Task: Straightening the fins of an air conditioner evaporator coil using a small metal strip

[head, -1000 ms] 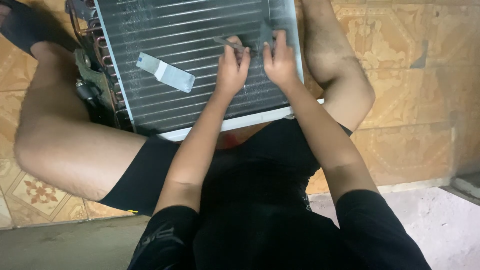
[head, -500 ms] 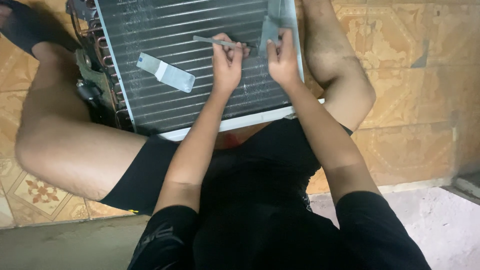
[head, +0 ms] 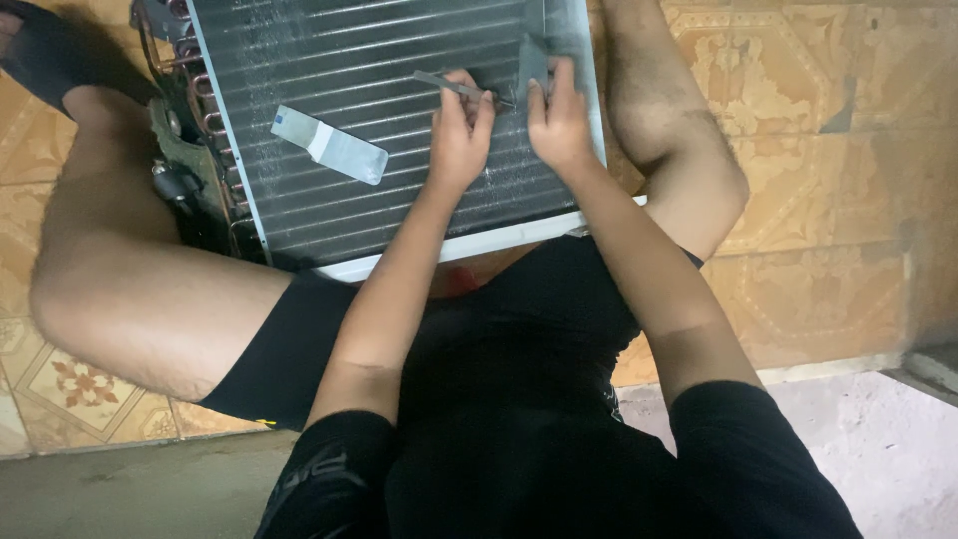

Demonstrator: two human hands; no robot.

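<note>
A finned metal coil [head: 379, 60] lies flat between my bare legs on the floor. Both my hands rest on its right part. My left hand [head: 457, 135] pinches a thin grey metal strip [head: 447, 83] that points left across the fins. Beside it, my right hand [head: 559, 122] holds a flat grey piece [head: 532, 62] on edge against the fins, close to the coil's right rim. The strip's near end reaches towards the grey piece between the two hands.
A grey and white flat tab [head: 329, 148] lies loose on the fins at the left. Copper pipe bends [head: 195, 95] and dark fittings line the coil's left side. Patterned orange floor tiles [head: 828, 150] surround me; a concrete step [head: 878, 449] runs below.
My left hand has slid slightly up the fins and the thin strip now sticks out further to the left. My right hand has barely moved.
</note>
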